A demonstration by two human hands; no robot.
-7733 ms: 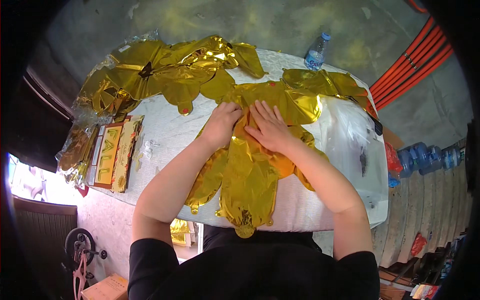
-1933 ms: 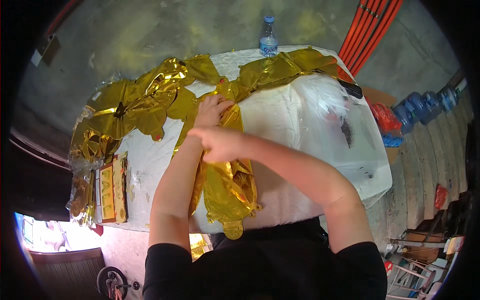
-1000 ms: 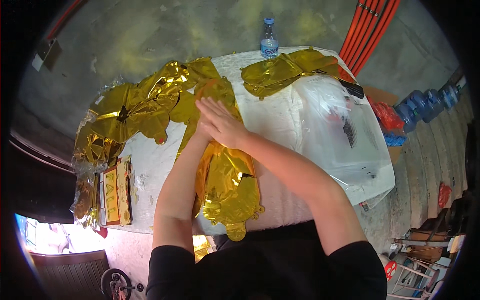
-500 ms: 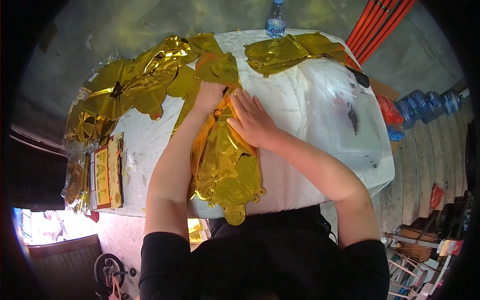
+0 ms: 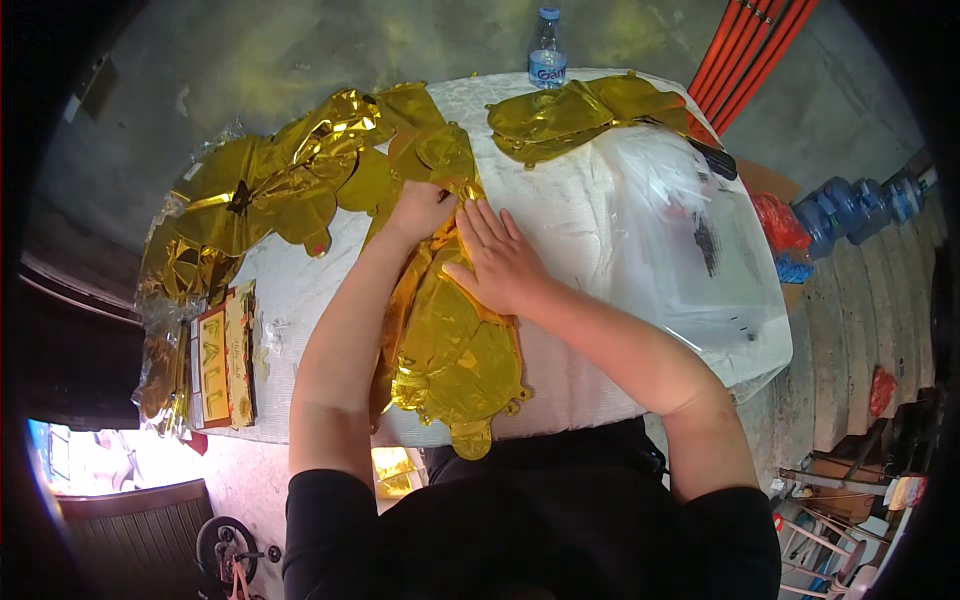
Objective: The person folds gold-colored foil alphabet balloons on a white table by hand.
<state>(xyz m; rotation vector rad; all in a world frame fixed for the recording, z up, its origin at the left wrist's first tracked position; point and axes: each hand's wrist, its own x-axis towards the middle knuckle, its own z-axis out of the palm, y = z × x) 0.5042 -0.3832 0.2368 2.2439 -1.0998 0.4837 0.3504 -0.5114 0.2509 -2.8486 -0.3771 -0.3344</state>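
A gold foil balloon (image 5: 465, 360), flat and uninflated, lies lengthwise before me, its tabbed end hanging over the table's near edge. My left hand (image 5: 418, 212) is closed in a fist at the balloon's far part, gripping the foil there; its fingertips are hidden. Just right of it, my right hand (image 5: 500, 258) lies flat on the foil with fingers stretched out. More gold foil (image 5: 440, 150) spreads beyond my hands. To the left, a heap of gold foil balloons (image 5: 260, 185) partly covers the table, with clear wrapping at its outer side.
Another folded gold balloon (image 5: 570, 115) lies at the back, near a water bottle (image 5: 547, 55). Clear plastic bags (image 5: 680, 240) cover the right side of the white-clothed table (image 5: 570, 390). Printed cards (image 5: 222, 360) sit at the left edge. Orange poles (image 5: 745, 60) lean beyond the back right corner.
The whole view has shifted slightly downward. Both hands stay at the same part of the balloon, and its near half looks a little flatter under my right hand.
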